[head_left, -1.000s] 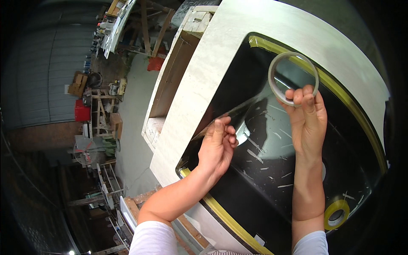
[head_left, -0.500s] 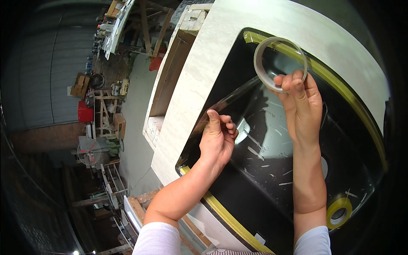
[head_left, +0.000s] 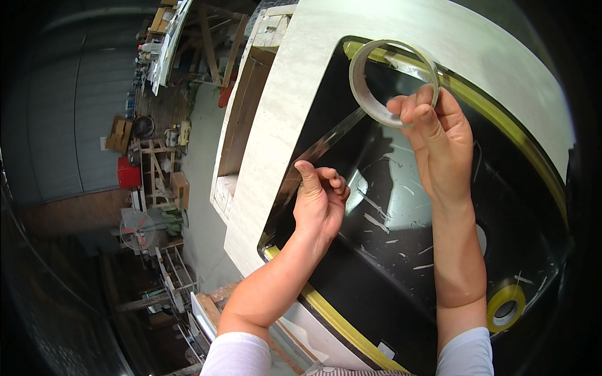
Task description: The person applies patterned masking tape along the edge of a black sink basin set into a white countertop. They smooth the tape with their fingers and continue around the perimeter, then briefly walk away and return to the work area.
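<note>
My right hand is closed on the rim of a wide roll of clear tape, held above a black sink basin. A see-through strip of tape runs from the roll down to the basin's left edge. Beside that strip is my left hand, its thumb raised apart from loosely curled fingers and nothing visible between them. Whether the thumb touches the strip, I cannot tell. Yellow tape lines the basin's far right edge, and another yellow band follows the near edge.
A pale countertop surrounds the basin. In the basin lie a yellow tape roll and several light scraps. Left of the counter are a wooden frame, grey floor, a standing fan and a red box.
The tape roll and my right hand have shifted left and slightly up in the picture. My left hand stays almost in place; the surroundings have shifted slightly with the camera.
</note>
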Motion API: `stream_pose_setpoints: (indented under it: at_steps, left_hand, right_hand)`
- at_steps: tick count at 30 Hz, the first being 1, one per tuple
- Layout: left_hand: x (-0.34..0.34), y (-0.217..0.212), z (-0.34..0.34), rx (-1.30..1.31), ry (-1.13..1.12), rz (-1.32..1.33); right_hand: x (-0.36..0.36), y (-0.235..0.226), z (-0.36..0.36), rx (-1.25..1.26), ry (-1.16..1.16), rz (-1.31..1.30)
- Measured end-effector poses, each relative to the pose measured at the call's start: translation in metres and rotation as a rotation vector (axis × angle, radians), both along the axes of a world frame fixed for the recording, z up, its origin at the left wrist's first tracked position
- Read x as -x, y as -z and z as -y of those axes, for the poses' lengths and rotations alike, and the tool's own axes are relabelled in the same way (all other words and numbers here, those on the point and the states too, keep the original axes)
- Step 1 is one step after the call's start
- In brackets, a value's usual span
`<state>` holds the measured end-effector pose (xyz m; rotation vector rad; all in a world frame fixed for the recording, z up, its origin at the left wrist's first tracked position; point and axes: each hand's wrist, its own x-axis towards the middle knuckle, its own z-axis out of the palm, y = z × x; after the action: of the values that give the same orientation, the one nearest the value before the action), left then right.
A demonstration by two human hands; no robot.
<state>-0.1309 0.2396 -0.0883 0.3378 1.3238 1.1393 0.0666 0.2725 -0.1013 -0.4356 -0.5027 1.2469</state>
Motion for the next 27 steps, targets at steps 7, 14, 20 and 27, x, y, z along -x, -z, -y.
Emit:
stream_pose_setpoints:
  at_steps: [7, 14, 20, 27]
  left_hand:
    - [-0.0017, -0.0011, -0.0008, 0.019, -0.016, -0.021]
    - [0.0034, 0.0025, -0.0012, -0.014, 0.011, 0.040]
    - [0.0029, 0.0023, -0.0021, -0.018, -0.003, 0.040]
    - [-0.0013, 0.0003, -0.0030, 0.010, -0.041, 0.013]
  right_hand:
    - [0.0005, -0.0009, -0.0015, -0.013, 0.004, 0.020]
    - [0.0018, -0.0007, -0.0015, -0.021, 0.010, 0.010]
    - [0.0039, -0.0007, -0.0024, -0.033, 0.020, 0.010]
    - [0.0049, 0.0011, -0.0014, -0.021, 0.010, -0.012]
